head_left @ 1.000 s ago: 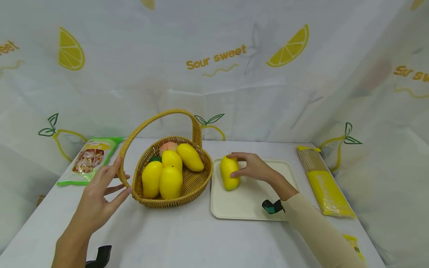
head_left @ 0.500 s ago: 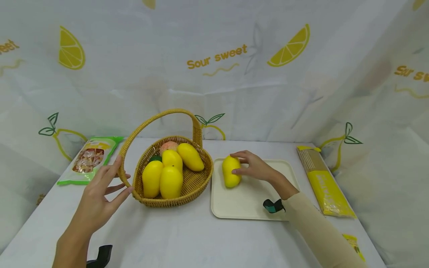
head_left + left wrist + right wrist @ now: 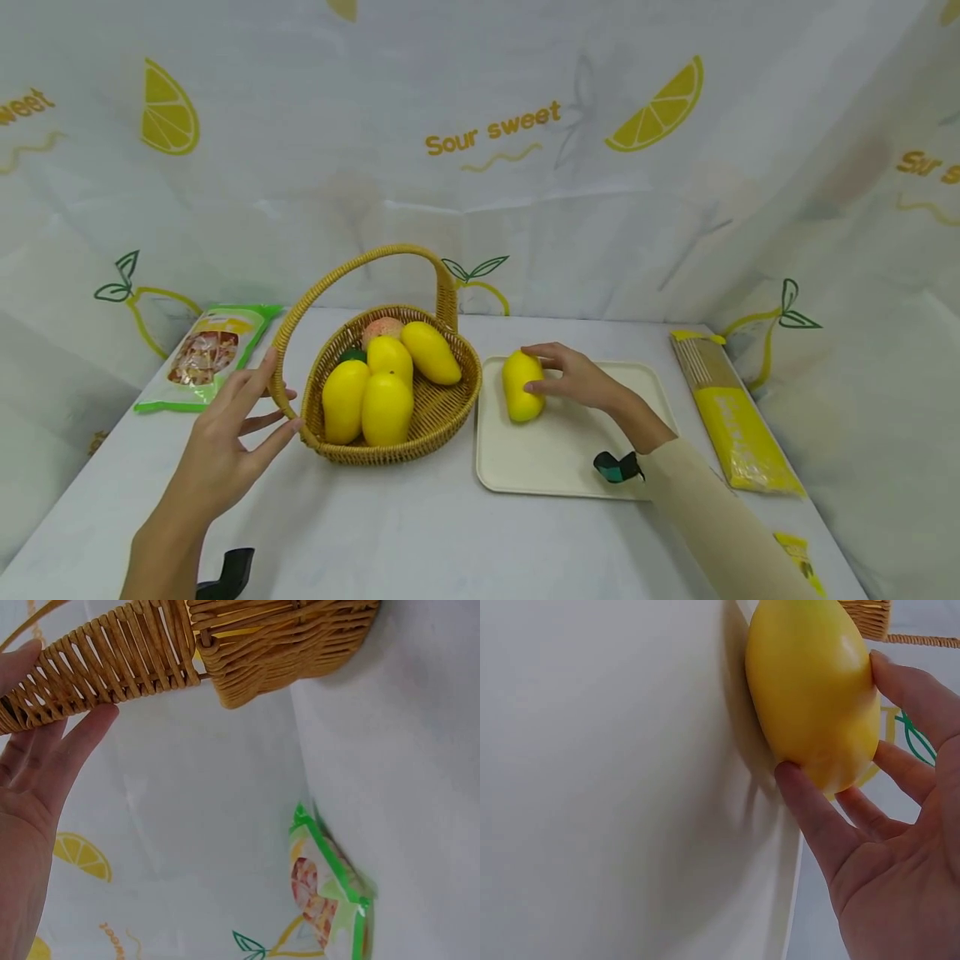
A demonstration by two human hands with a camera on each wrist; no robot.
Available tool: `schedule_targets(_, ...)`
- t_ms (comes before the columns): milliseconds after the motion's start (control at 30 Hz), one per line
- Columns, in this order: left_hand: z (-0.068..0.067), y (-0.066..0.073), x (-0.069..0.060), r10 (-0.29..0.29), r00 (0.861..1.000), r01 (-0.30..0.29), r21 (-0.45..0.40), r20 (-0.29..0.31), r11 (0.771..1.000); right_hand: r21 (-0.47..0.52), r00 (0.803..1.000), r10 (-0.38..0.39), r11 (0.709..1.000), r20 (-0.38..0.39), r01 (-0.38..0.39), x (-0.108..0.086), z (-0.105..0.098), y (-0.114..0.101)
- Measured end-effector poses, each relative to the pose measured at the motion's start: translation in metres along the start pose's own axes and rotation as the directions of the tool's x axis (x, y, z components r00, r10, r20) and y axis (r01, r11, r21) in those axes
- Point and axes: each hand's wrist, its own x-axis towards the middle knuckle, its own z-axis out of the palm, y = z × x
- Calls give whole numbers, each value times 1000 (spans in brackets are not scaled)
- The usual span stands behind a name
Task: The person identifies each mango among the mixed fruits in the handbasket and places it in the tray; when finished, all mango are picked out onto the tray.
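Note:
The left hand (image 3: 225, 442) grips the wicker basket's handle (image 3: 288, 325) near its lower left end; in the left wrist view, the hand (image 3: 37, 780) has thumb and fingers on both sides of the woven handle (image 3: 105, 664). Inside the basket (image 3: 442, 425) lie several yellow mangoes (image 3: 387, 408), a pinkish round fruit (image 3: 382, 329) and something dark green. Over the tray's left part, the right hand (image 3: 581, 382) holds one mango (image 3: 522, 387) by fingers and thumb. The right wrist view shows fingertips of that hand (image 3: 900, 817) around the mango's end (image 3: 814, 690).
A cream tray (image 3: 555, 450) lies right of the basket. Behind the basket's left side is a green-edged food bag (image 3: 206, 358). A yellow noodle pack (image 3: 738, 425) lies right of the tray, with a small yellow packet (image 3: 801, 558) nearer the front. A printed white cloth hangs behind.
The mango in the right hand has shifted slightly up and to the right over the tray. The left hand keeps its grip on the handle. The head view has turned slightly left.

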Motion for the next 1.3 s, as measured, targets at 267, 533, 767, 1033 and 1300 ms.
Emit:
schedule_targets(267, -1, 0, 0, -5, 1000, 5, -11, 1, 1000, -44, 1000, -20, 999, -1, 20, 0, 1, -1)
schedule_targets(533, 1, -1, 0, 4, 1000, -4, -10, 0, 1000, -107, 1000, -13, 994, -16, 11, 0, -1, -2)
schedule_targets(767, 1, 1, 0, -14, 1000, 13, -13, -13, 1000, -95, 1000, -1, 995, -14, 0, 2, -1, -1)
schedule_targets(1033, 2, 2, -1, -40, 999, 40, -10, -7, 999, -134, 1000, -6, 991, -19, 4, 1, -4, -4)
schedule_targets(1300, 2, 3, -1, -50, 999, 50, -10, -10, 999, -214, 996, -53, 976, -70, 37, 0, -10, -15)
